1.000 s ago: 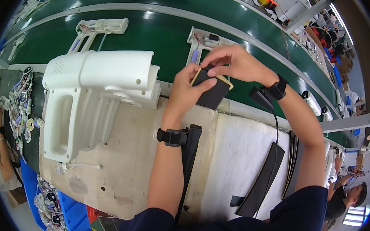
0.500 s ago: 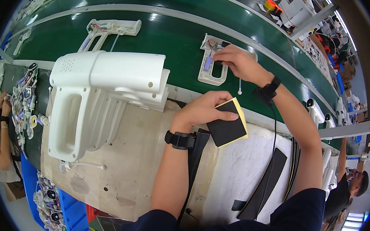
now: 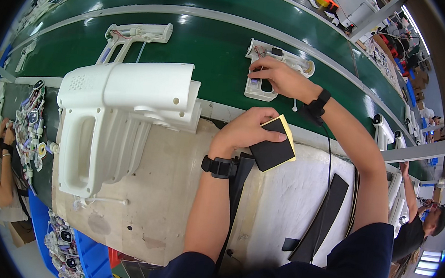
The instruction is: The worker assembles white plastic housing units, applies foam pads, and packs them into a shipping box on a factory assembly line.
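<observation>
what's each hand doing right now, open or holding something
Left hand: closed, holding a black square pad with yellow edges.
Right hand: over the white half-shell, fingers partly curled; cannot tell whether it grips anything.

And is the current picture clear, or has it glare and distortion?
Head view: bright glare on the green conveyor belt; head view: its pale rail bows, a fisheye distortion; head view: the black pad in the left hand looks fairly sharp.

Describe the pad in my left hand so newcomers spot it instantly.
In front of the green conveyor, right of the white housings, is your left hand. It holds the black pad: unlike the long black strip, it's squarish, with yellow edging.
</observation>
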{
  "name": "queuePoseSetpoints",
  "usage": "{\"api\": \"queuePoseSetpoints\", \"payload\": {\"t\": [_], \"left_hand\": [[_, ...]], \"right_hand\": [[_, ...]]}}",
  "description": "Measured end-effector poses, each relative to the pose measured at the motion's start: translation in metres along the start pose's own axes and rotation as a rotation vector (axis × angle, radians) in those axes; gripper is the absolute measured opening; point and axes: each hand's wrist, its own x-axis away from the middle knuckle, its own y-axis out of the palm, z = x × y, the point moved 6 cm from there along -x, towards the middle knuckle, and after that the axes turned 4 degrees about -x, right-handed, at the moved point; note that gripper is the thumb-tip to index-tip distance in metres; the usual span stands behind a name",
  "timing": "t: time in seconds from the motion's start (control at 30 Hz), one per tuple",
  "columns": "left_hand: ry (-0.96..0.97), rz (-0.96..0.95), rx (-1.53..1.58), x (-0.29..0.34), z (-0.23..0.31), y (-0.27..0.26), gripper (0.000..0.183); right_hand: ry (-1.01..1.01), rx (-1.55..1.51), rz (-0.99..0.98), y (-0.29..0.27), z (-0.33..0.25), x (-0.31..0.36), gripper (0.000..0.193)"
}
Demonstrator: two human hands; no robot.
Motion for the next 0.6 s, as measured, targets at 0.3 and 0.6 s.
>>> {"api": "queuePoseSetpoints", "payload": {"t": [0.3,0.6], "left_hand": [[0.04,-0.001,-0.073,-0.007,-0.015,0.004,0.043],[0.184,0.105,-0.293,-0.018,-0.04,-0.004,0.06]], "right_hand": [[-0.042,-0.294,0.295,-0.091,-0.127,-0.056,0.033],[-0.181,0.063,0.402,-0.04,-0.239,-0.139,0.04]]}}
